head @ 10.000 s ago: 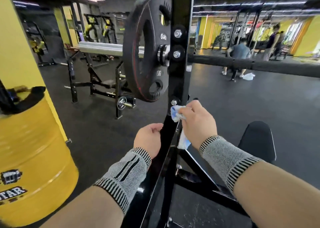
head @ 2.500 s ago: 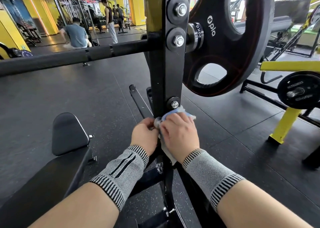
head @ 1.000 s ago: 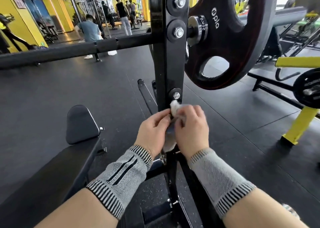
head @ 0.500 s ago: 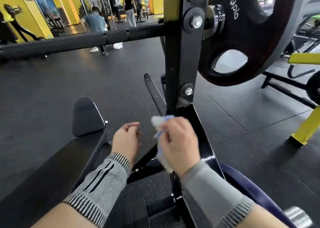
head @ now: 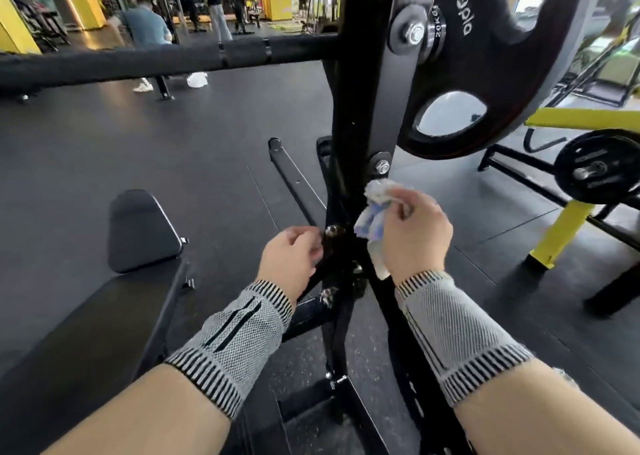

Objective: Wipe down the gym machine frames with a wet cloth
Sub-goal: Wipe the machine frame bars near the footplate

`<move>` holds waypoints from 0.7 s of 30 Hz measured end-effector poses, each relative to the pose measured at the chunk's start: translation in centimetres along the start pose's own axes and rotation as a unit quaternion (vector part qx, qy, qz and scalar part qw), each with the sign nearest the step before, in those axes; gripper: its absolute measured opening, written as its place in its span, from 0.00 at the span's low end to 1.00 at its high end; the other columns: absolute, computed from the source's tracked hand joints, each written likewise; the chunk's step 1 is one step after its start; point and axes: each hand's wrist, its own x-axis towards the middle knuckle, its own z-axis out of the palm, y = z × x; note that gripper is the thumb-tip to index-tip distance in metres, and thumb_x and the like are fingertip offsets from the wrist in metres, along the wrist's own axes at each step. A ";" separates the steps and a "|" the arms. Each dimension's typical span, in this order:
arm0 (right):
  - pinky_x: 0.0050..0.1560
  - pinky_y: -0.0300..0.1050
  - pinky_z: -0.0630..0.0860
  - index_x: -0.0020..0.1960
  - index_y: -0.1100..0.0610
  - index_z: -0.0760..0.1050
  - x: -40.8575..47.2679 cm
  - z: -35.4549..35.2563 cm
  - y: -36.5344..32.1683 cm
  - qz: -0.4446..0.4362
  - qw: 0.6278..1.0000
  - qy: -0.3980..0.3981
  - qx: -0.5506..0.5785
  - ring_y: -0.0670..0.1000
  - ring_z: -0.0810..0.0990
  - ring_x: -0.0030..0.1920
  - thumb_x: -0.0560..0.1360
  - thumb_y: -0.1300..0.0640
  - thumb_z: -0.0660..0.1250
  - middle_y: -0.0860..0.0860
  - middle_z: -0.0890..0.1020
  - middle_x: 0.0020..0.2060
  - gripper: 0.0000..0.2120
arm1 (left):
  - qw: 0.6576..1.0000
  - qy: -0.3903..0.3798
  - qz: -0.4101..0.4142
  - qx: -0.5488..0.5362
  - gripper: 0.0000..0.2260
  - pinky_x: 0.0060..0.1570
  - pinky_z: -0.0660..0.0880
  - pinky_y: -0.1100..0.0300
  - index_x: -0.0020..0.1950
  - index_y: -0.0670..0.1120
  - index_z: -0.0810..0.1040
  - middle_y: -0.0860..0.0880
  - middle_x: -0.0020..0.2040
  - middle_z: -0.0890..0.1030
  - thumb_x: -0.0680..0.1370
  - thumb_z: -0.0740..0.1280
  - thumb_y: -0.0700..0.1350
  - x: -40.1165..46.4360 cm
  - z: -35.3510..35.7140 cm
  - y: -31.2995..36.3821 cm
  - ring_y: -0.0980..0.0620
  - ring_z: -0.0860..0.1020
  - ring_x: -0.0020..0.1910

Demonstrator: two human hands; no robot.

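A: Right hand (head: 415,233) gripped the bunched cloth (head: 372,219); left hand (head: 289,257) loosely curled, holding nothing, at a small knob.

B: And the frame?

A: Black upright (head: 363,108) rose directly ahead, cloth just beside it under the lower bolt (head: 382,168); right hand nearer.

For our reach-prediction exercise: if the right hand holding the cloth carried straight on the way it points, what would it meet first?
Probably the black upright frame, just below its lower bolt; the cloth in the right hand would touch first, though depth is unclear.
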 end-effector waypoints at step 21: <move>0.34 0.35 0.70 0.43 0.52 0.76 -14.6 11.9 13.6 0.260 0.944 -0.205 -0.006 0.47 0.75 0.34 0.76 0.65 0.63 0.48 0.77 0.33 0.09 | 0.891 -0.060 0.057 0.446 0.17 0.66 0.61 0.66 0.66 0.49 0.76 0.53 0.67 0.75 0.79 0.61 0.40 2.7 -6.1 -18.1 0.54 0.72 0.65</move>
